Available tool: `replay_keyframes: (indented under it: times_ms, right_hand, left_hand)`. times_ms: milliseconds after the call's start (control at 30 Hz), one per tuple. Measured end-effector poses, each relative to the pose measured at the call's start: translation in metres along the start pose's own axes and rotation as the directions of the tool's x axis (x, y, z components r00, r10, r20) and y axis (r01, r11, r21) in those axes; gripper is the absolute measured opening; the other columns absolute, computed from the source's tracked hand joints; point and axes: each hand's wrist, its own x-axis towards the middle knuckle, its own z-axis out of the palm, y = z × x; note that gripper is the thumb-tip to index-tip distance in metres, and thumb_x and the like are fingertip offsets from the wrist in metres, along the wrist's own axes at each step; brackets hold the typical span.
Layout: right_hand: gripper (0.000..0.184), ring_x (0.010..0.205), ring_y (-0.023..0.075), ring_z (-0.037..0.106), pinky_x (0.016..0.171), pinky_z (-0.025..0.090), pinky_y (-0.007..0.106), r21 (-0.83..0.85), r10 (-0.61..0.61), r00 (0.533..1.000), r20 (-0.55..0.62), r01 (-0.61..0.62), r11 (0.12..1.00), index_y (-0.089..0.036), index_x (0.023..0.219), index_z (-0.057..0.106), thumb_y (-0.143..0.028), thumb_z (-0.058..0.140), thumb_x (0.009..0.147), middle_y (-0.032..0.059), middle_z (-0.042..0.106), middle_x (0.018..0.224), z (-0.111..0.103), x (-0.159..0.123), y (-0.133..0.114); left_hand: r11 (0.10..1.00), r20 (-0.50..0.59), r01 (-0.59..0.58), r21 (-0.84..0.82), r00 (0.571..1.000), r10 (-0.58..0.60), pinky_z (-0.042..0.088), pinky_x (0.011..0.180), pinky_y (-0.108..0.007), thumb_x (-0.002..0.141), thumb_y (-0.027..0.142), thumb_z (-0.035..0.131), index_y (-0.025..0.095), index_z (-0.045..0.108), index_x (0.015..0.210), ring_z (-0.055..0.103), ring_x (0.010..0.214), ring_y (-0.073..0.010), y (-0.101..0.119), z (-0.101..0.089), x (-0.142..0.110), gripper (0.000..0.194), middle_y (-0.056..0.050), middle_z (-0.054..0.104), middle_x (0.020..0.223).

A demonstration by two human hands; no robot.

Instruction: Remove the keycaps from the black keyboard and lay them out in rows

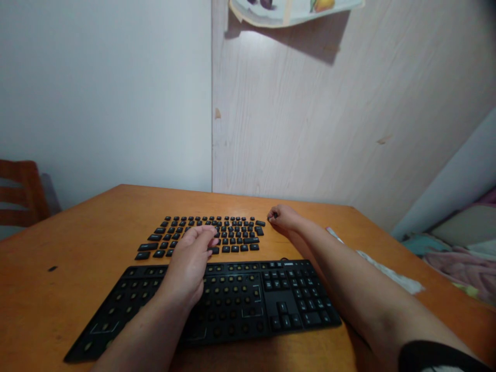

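Observation:
A black keyboard [282, 297] lies near the front of the table; the keys are off its main block and still on its right-hand part. Behind it, loose black keycaps [232, 241] are laid out in rows like a keyboard. My left hand [189, 258] is over the keyboard's back edge, thumb and fingers pinched together; whatever they may hold is hidden. It covers part of the keyboard and of the keycap rows. My right hand [287, 217] is just right of the back rows, its fingers closed on a small black keycap [275, 215].
The wooden table [85, 227] meets a wall at the back. A small dark piece [52, 268] lies at the left. Crumpled white plastic [389, 271] lies right of my right arm. A wooden chair [23, 194] stands at the left, and cloths [455, 263] are beyond the right edge.

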Motion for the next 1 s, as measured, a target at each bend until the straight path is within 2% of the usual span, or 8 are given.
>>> replay_keyframes:
  times_ms: [167,333,533,733,867,1000]
  right_hand:
    - [0.008,0.068,0.0145,0.058,0.061,0.037,0.023,-0.015,0.012,1.0,0.021,-0.012,1.0,-0.018,0.077,0.074,-0.018,0.067,0.073,0.0036,0.071,0.076,-0.002,0.001,-0.007]
    - [0.009,0.063,0.0137,0.057,0.056,0.036,0.023,0.034,0.047,0.999,0.011,-0.047,0.998,-0.017,0.073,0.072,-0.024,0.066,0.074,0.0022,0.069,0.071,-0.007,-0.005,-0.008]
    - [0.016,0.068,0.0157,0.057,0.059,0.037,0.024,0.142,0.094,0.991,-0.092,-0.08,0.987,-0.016,0.077,0.07,-0.03,0.063,0.078,0.0035,0.069,0.074,-0.021,-0.014,-0.003]
    - [0.038,0.06,0.0158,0.051,0.052,0.035,0.025,0.288,0.181,0.962,-0.206,-0.117,0.95,-0.015,0.081,0.068,-0.045,0.047,0.087,0.0028,0.06,0.065,-0.044,-0.051,-0.02]
    - [0.031,0.054,0.0139,0.046,0.049,0.033,0.025,0.478,0.243,0.947,-0.21,-0.117,0.871,-0.017,0.078,0.067,-0.044,0.053,0.081,0.0013,0.056,0.062,-0.066,-0.081,-0.04]
    - [0.025,0.05,0.0111,0.042,0.048,0.031,0.024,0.643,0.212,0.962,-0.17,-0.055,0.764,-0.019,0.073,0.057,-0.043,0.06,0.078,-0.0008,0.053,0.058,-0.082,-0.111,-0.057]
  left_hand:
    - [1.0,0.009,-0.004,-0.007,1.0,0.004,0.039,0.071,-0.026,0.076,0.045,0.068,0.019,0.067,0.094,0.061,0.088,-0.016,0.0,-0.001,0.0,0.031,-0.004,0.068,0.096]
    - [1.0,0.004,-0.006,-0.015,1.0,0.006,0.039,0.069,-0.026,0.073,0.045,0.07,0.019,0.067,0.092,0.061,0.086,-0.0161,0.001,0.0,-0.002,0.032,-0.004,0.068,0.094]
    - [1.0,0.017,-0.002,-0.024,1.0,0.002,0.039,0.07,-0.026,0.075,0.044,0.068,0.019,0.066,0.09,0.06,0.086,-0.016,0.004,0.002,-0.003,0.029,-0.003,0.068,0.093]
    - [1.0,0.028,-0.011,-0.005,1.0,0.012,0.038,0.07,-0.027,0.074,0.046,0.068,0.019,0.067,0.091,0.06,0.087,-0.0179,0.003,0.002,-0.002,0.032,-0.004,0.068,0.093]
    - [0.998,0.028,-0.058,0.027,0.998,0.057,0.039,0.068,-0.028,0.074,0.044,0.067,0.018,0.067,0.089,0.061,0.083,-0.0186,0.003,0.004,-0.002,0.03,-0.004,0.068,0.086]
    - [0.988,0.041,-0.116,0.103,0.993,0.112,0.039,0.069,-0.028,0.075,0.039,0.064,0.018,0.067,0.084,0.06,0.08,-0.0185,0.004,0.006,-0.005,0.023,-0.004,0.068,0.085]
